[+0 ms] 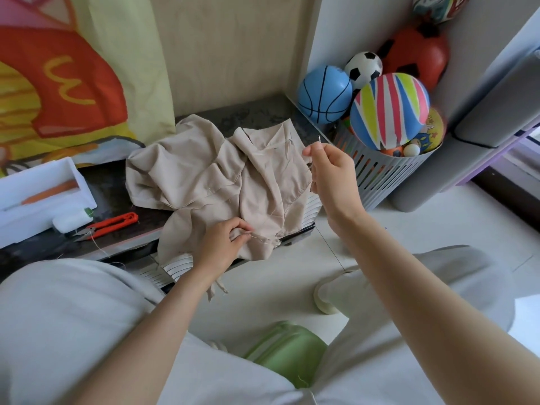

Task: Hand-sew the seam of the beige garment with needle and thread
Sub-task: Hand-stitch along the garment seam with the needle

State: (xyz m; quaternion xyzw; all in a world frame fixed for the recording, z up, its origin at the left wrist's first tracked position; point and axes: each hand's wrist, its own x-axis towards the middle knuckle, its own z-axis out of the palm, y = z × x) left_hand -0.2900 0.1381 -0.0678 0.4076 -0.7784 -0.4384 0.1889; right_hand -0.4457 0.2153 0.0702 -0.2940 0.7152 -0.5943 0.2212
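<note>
Beige garment lies crumpled on the dark tabletop, its 6 o'clock edge hanging over the near side. The left hand grips the seam there, fingers curled on the cloth, and a short run of thread shows just beside its fingertips. The right hand is raised at the garment's 2 o'clock corner, thumb and forefinger clamped on the needle, which points up. I cannot trace the thread all the way from needle to seam.

Pulled too hard, the stitch would likely pucker the seam, or the thread could snap or slip from the eye. A slack left grip would let the overhanging cloth drag or slide off the edge.

A basket of balls stands just beside the right hand at 3 o'clock, so a sideways pull is cramped; upward looks free. Snips and a spool lie well apart at 9 o'clock.
</note>
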